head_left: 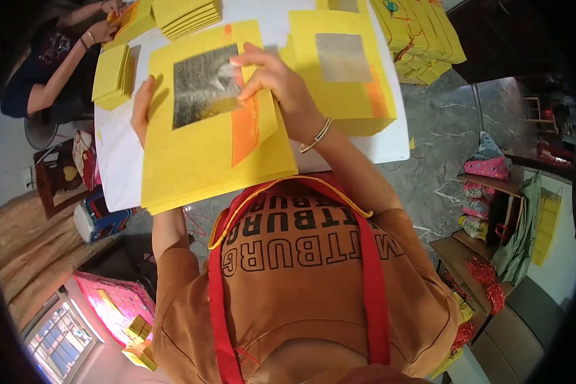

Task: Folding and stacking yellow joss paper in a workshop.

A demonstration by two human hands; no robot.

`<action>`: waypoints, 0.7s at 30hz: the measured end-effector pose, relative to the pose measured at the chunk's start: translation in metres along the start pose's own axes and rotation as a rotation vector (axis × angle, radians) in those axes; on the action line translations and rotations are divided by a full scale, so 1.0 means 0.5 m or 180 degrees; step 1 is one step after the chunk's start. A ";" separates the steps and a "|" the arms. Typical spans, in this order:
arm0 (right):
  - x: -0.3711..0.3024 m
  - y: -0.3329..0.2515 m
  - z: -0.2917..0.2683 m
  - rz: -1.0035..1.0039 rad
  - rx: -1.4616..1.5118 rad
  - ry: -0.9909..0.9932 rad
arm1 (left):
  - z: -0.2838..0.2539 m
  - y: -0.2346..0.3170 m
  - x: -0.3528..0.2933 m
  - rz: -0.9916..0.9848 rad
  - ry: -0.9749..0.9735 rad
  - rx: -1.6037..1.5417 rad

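Observation:
I hold a thick stack of yellow joss paper (192, 157) tilted in front of me, its lower edge past the table's near edge. A dark silver foil square (201, 96) and an orange stripe (244, 134) mark its top sheet. My left hand (143, 109) grips the stack's left edge, with part of the hand and forearm hidden behind it. Across the right edge reaches my right hand (275, 80), a bangle on its wrist. Its bent thumb and fingers are apart, their tips touching the foil square's right side.
A second joss paper stack (339, 102) lies on the white table (390, 144) at right. Smaller yellow bundles (112, 80) stand at left, where a co-worker's hands (102, 31) handle paper. Tied yellow bundles (422, 38) are piled beyond the right edge, near green-handled scissors (390, 6).

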State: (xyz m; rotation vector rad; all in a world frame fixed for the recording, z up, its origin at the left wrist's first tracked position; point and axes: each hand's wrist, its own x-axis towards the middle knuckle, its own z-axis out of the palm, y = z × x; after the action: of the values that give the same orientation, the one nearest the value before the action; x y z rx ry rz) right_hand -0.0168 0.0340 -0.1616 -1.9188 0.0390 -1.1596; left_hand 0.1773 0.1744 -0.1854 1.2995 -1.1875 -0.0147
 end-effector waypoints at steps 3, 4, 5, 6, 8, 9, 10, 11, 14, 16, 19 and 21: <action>-0.065 0.039 0.078 0.0529 0.0228 -0.0282 | -0.053 -0.011 -0.074 0.0187 -0.0220 0.1323; -0.088 0.059 0.092 0.0538 0.0185 -0.0300 | -0.073 -0.010 -0.091 0.0051 -0.0590 0.1483; -0.116 0.078 0.104 0.0558 0.0138 -0.0315 | -0.091 -0.014 -0.110 -0.0102 -0.0971 0.1619; -0.141 0.095 0.117 0.0606 0.0231 -0.0372 | -0.099 -0.022 -0.131 -0.0226 -0.1160 0.1555; -0.186 0.138 0.135 0.0755 0.0166 -0.0569 | -0.104 -0.067 -0.169 -0.0160 -0.1440 0.1562; -0.214 0.154 0.145 0.0799 0.0237 -0.0629 | -0.106 -0.091 -0.191 0.0026 -0.1556 0.1628; -0.239 0.171 0.153 0.0891 0.0000 -0.0695 | -0.106 -0.111 -0.210 -0.0054 -0.1545 0.1653; -0.253 0.179 0.156 0.0969 -0.0246 -0.0759 | -0.105 -0.126 -0.222 0.0051 -0.1715 0.1614; -0.277 0.162 0.145 0.0827 -0.0649 -0.1149 | -0.108 -0.141 -0.259 0.0180 -0.1906 0.1587; -0.277 0.144 0.135 0.0710 -0.1082 -0.1389 | -0.112 -0.141 -0.267 0.0280 -0.1970 0.1661; -0.274 0.127 0.117 0.0708 -0.1139 -0.1707 | -0.117 -0.140 -0.268 0.0265 -0.2025 0.1632; -0.268 0.117 0.112 0.0748 -0.1196 -0.1817 | -0.122 -0.134 -0.275 0.0170 -0.2096 0.1619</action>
State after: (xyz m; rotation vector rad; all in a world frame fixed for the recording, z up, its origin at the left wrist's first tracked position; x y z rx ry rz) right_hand -0.0293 0.0916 -0.3066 -2.4384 0.1769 -0.4400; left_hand 0.1941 0.2768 -0.3131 1.7792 -1.8687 -0.1153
